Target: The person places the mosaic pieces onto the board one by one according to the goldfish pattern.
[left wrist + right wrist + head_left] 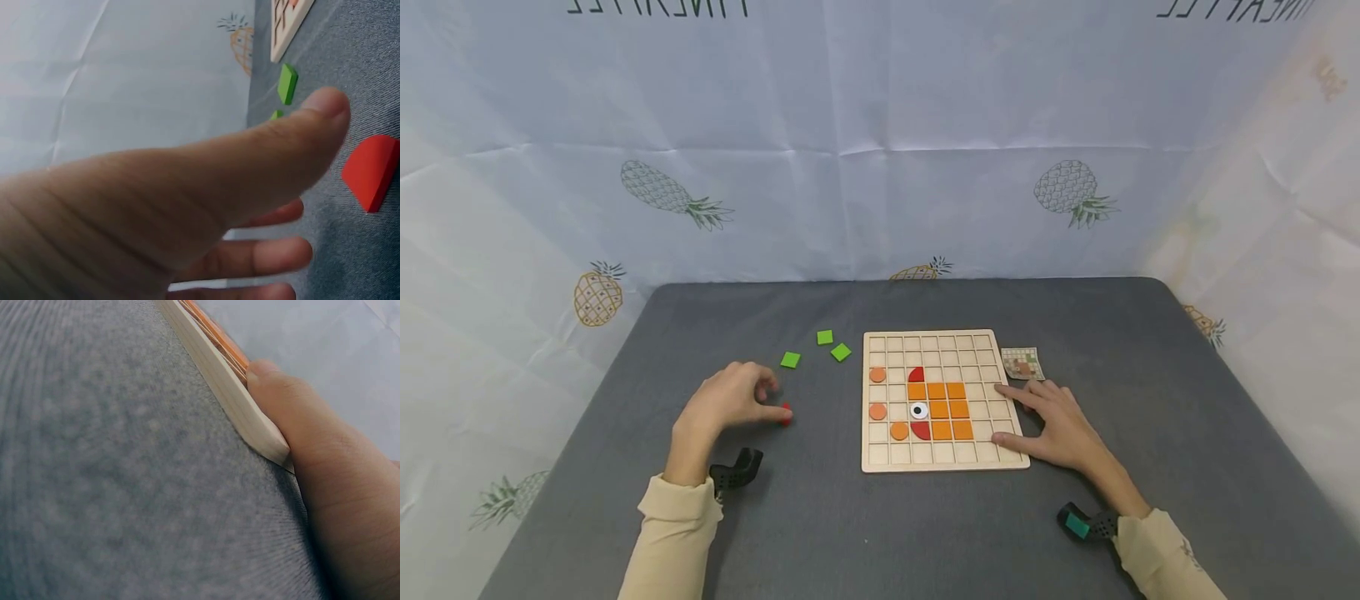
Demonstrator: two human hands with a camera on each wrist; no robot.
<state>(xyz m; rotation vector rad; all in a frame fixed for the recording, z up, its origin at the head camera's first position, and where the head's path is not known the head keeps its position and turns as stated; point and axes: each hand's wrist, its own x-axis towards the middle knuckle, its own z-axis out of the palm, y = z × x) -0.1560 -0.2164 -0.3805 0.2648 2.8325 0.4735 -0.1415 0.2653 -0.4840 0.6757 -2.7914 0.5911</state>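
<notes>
My left hand (722, 408) hovers over the dark cloth, thumb out and fingers bent loosely, with nothing gripped. Below its thumb tip lies a red quarter-circle tile (370, 169); the left wrist view shows a gap between them. My right hand (1060, 425) rests on the right side of a wooden grid board (943, 468), its thumb and forefinger stretched onto the cells. In the right wrist view the thumb (306, 419) lies over the board's edge. On the board sit orange squares (938, 409), orange discs (877, 412), red quarter-circles (916, 375) and an eye disc (918, 410).
Several green square tiles (841, 352) lie between the left hand and the board. A small printed picture card (1022, 363) is beside the board's upper right edge. A pineapple-patterned curtain (880, 208) hangs behind the table (820, 533).
</notes>
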